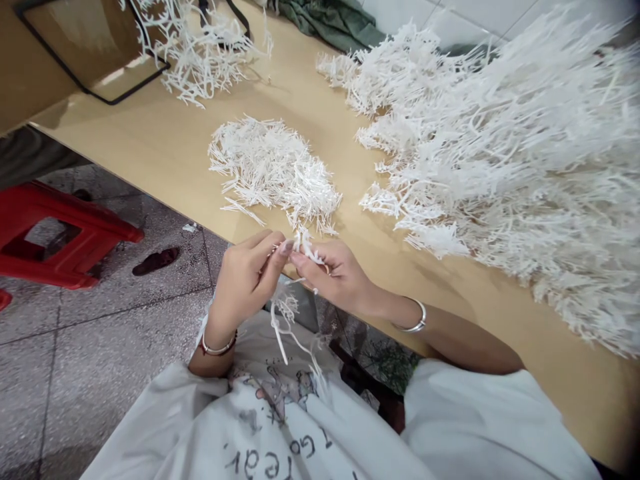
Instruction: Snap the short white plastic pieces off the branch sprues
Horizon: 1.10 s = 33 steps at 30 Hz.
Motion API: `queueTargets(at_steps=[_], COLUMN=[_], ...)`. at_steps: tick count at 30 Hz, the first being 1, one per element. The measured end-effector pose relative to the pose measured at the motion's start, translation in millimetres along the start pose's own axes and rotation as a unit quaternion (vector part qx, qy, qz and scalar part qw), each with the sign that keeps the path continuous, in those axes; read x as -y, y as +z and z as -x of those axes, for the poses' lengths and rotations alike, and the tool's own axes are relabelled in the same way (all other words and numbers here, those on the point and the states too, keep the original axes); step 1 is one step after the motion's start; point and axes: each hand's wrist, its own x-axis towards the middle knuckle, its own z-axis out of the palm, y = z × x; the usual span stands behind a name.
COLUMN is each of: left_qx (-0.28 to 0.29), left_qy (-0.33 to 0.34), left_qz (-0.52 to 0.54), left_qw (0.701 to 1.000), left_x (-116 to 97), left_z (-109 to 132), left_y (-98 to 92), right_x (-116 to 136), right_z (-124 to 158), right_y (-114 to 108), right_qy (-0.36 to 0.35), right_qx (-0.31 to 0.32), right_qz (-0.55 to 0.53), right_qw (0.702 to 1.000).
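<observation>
At the table's near edge my left hand (253,273) and my right hand (336,272) meet, fingertips almost touching. Both are closed in a pinch on a white branched plastic strand (309,248). Its thin, twiggy ends (284,323) dangle below my hands over my lap. What exactly sits between the left fingertips is partly hidden by the thumb. Just beyond my fingers lies a small heap of short white plastic sprigs (275,167) on the tan table (350,220).
A large pile of white branched strands (490,147) covers the table's right side. More loose strands (210,63) lie at the back left beside a black wire frame (117,100). Dark green cloth (330,20) rests by the tiled wall. A red stool (65,233) and a slipper (156,261) are on the floor.
</observation>
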Motion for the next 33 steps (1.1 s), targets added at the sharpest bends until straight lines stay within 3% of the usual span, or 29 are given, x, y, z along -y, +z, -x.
queueTargets(at_steps=[2, 5, 9, 11, 15, 19, 22, 27, 33], left_qx=[0.006, 0.002, -0.005, -0.007, 0.004, 0.054, 0.049, 0.036, 0.059], left_qy=[0.016, 0.040, -0.012, -0.076, -0.184, -0.232, -0.264, -0.337, -0.368], left_qz=[-0.014, 0.000, 0.151, 0.276, 0.464, 0.616, 0.666, 0.685, 0.679], left_qw=[1.000, 0.999, 0.988, 0.958, 0.866, 0.751, 0.696, 0.644, 0.633], left_x=[2.0, 5.9, 3.6, -2.0, -12.3, -15.4, -19.3, -28.1, -28.0], left_z=[-0.2, -0.8, -0.5, 1.1, 6.1, 9.3, 8.2, 1.9, 5.0], left_y=[-1.6, -1.6, 3.4, 7.4, 16.3, 25.9, 31.6, 35.1, 38.9], right_x=[-2.0, -3.2, 3.7, 9.9, 18.6, 18.2, 16.8, 18.1, 22.6], right_z=[0.3, 0.6, 2.0, 3.2, 6.8, 11.5, 14.2, 15.7, 21.3], right_y=[-0.6, -1.9, -2.3, -2.0, -1.4, 0.9, 4.6, 10.2, 12.6], right_qy=[-0.017, 0.027, 0.025, -0.005, -0.035, -0.026, -0.015, 0.031, 0.022], right_qx=[-0.018, 0.010, 0.041, 0.057, 0.087, 0.053, 0.014, -0.043, -0.058], right_qz=[0.028, 0.045, 0.023, 0.002, -0.062, -0.118, -0.171, -0.237, -0.217], right_qw=[0.999, 0.999, 0.999, 0.998, 0.994, 0.991, 0.985, 0.970, 0.974])
